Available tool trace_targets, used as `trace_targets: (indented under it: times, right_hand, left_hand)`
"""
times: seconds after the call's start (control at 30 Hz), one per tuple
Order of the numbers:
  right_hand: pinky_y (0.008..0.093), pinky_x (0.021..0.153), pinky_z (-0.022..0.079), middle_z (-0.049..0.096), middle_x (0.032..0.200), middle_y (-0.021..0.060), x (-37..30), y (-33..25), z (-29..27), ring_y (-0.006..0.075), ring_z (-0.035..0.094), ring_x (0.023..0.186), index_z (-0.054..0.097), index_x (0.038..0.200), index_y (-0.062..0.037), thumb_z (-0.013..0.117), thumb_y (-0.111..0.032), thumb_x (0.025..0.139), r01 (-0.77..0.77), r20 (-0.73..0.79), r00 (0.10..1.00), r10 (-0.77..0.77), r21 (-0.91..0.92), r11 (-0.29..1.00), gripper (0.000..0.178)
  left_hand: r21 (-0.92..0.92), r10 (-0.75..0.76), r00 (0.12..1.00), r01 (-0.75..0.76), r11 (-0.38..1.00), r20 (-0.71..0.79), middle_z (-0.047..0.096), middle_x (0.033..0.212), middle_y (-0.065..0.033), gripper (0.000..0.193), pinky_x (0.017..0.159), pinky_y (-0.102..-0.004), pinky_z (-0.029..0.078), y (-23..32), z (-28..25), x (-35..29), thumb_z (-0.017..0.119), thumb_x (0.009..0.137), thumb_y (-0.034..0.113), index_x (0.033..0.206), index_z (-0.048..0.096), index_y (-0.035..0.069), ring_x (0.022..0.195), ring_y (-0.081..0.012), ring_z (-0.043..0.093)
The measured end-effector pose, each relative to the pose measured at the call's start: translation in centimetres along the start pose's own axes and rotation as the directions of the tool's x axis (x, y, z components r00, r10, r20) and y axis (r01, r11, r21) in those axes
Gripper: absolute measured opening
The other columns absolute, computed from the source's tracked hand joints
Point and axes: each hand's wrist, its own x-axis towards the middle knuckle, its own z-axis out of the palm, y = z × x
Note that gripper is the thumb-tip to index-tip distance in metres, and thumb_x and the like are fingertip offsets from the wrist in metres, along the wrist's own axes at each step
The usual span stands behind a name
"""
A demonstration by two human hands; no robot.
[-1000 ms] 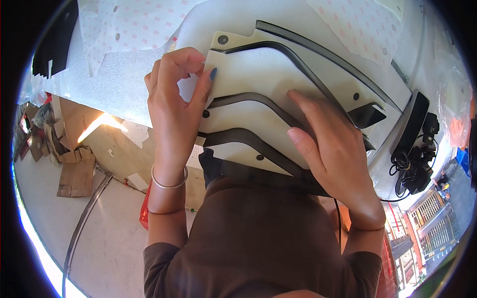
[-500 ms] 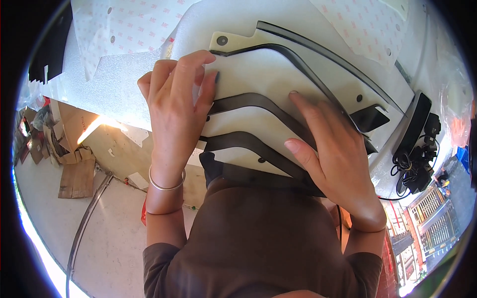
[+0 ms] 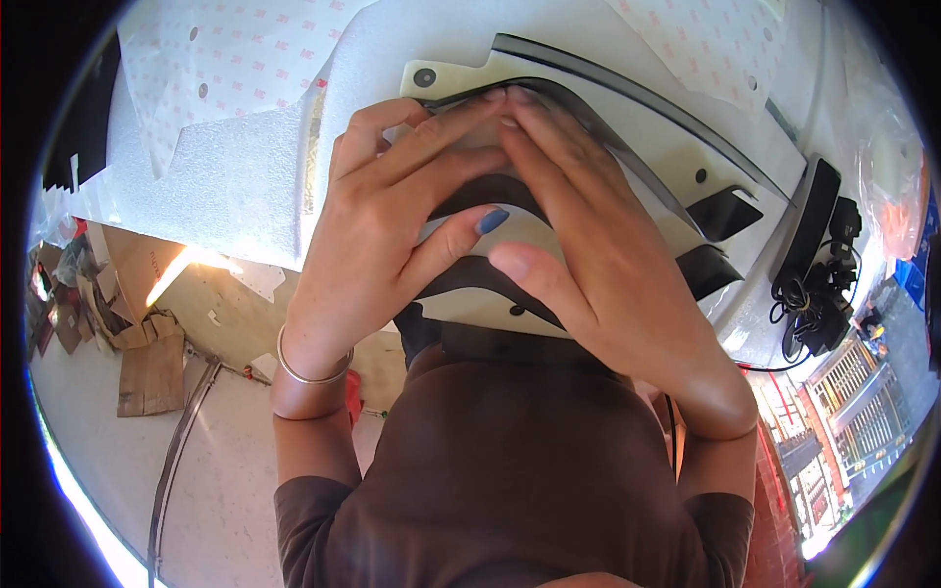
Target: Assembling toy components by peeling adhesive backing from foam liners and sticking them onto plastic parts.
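Note:
A cream-coloured panel (image 3: 461,76) lies before me with dark curved strips and round black spots on it. My left hand (image 3: 377,206) rests over the panel's left part, fingers stretched toward a bent dark strip (image 3: 627,155) and thumb held apart. Alongside it, my right hand (image 3: 598,240) lies flat, its long fingers close together, their tips at the same strip's upper bend. The fingertips of both hands nearly meet there. Beyond them runs a longer dark strip (image 3: 627,83). Another bent strip (image 3: 495,191) and a nearer one (image 3: 480,276) are partly covered by my hands.
White foam sheeting (image 3: 245,176) extends under and left of the panel. Printed translucent sheets (image 3: 265,44) lie at the far left and far right. A black device (image 3: 809,220) with bundled cables stands at the right, beside clear plastic (image 3: 887,181). Cardboard (image 3: 152,367) lies on the floor.
My right hand has moved left and away from me to the strip's upper bend. My left hand's fingers have stretched out to the right along that strip.

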Motion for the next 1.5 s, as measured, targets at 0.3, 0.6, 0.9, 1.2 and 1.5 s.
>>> trace_targets:
  times: [0.3,0.6,0.9,1.2,1.5]
  right_hand:
    - [0.0416,0.098,0.036,0.052,0.120,0.0220,-3.0,-1.0,-2.8,0.0355,0.048,0.112,0.046,0.127,0.0030,0.055,-0.035,0.090,-0.195,0.173,0.970,0.170,0.141,0.971,0.054]
    - [0.0484,0.096,0.032,0.048,0.091,0.0148,-7.2,0.0,-5.2,0.0350,0.048,0.093,0.048,0.130,-0.0028,0.044,-0.049,0.091,-0.181,0.066,0.961,0.268,-0.585,0.791,0.060]
    - [0.0392,0.077,0.044,0.051,0.096,0.0176,-4.6,-1.9,-2.0,0.0328,0.053,0.089,0.047,0.123,0.0112,0.064,-0.041,0.082,-0.240,0.019,0.956,0.292,-0.522,0.818,0.069]
    - [0.0376,0.068,0.049,0.050,0.103,0.0124,1.7,-2.4,0.6,0.0300,0.056,0.087,0.050,0.120,0.0001,0.067,-0.025,0.081,0.017,-0.130,0.991,-0.043,-0.189,0.982,0.050]
    - [0.0410,0.060,0.048,0.055,0.083,0.0111,-0.4,-4.3,-5.1,0.0304,0.058,0.069,0.054,0.099,-0.0028,0.056,-0.002,0.081,0.054,0.044,0.998,-0.040,-0.384,0.922,0.018]
  left_hand:
    - [0.206,-0.142,0.951,0.202,0.957,-0.274,0.054,0.087,-0.0021,0.033,0.084,-0.0352,0.032,-0.2,1.5,-2.2,0.074,0.064,0.036,0.083,0.063,0.010,0.090,-0.0226,0.051]
    - [0.236,-0.172,0.924,0.262,0.936,-0.343,0.055,0.093,0.0015,0.041,0.082,-0.0337,0.026,-0.9,2.2,-3.4,0.071,0.068,0.042,0.094,0.060,0.013,0.089,-0.0208,0.049]
    - [0.268,-0.192,0.874,0.336,0.903,-0.446,0.063,0.092,0.0003,0.023,0.084,-0.0278,0.031,-0.5,2.6,-5.5,0.070,0.072,0.002,0.092,0.071,0.013,0.088,-0.0143,0.056]
    - [0.171,-0.228,0.835,0.353,0.920,-0.501,0.060,0.090,0.0002,0.021,0.082,-0.0301,0.030,-1.5,1.9,-5.4,0.077,0.067,0.011,0.087,0.069,0.012,0.087,-0.0166,0.053]
    - [0.068,-0.130,0.574,0.311,0.948,-0.808,0.060,0.097,-0.0132,0.019,0.090,-0.0365,0.035,-4.9,-5.5,-8.2,0.053,0.079,0.006,0.094,0.065,0.005,0.096,-0.0264,0.054]
